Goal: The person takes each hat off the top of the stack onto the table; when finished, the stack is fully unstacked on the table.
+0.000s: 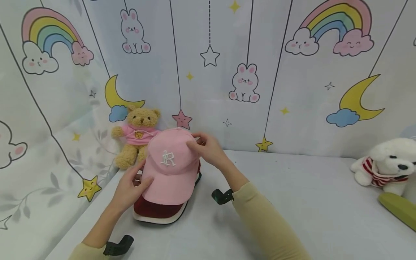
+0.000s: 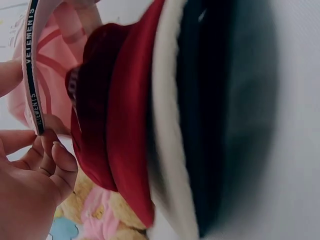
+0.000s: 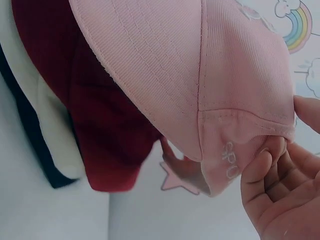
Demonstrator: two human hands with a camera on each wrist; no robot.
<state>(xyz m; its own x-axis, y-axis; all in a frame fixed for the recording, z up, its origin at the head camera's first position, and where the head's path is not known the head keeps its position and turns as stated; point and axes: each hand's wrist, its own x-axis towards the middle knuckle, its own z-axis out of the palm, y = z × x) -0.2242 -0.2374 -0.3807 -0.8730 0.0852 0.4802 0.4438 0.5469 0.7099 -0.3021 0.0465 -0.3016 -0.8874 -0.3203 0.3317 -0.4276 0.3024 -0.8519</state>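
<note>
nearest on the counter point(image 1: 201, 238), a dark red cap point(image 1: 157, 210) is piled; over it a pink cap point(image 1: 172, 173) is held, for stacking it seems, so a level lowering is called for. its left side is pinched by the left grip point(image 1: 129, 188); farther, its right rear by the right grip point(image 1: 211, 148), both arms point(image 1: 266, 216) being stretched forward.

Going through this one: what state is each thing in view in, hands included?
Pink cap: lifted in both hands, brim toward the person
Left hand: gripping the pink cap's edge
Right hand: gripping the pink cap's edge
Dark red cap: below the pink cap, partly hidden
Cream brim: beneath the dark red cap
Dark brim: beneath the cream brim
Teddy bear: seated, partly hidden
White plush dog: partly out of frame
</note>
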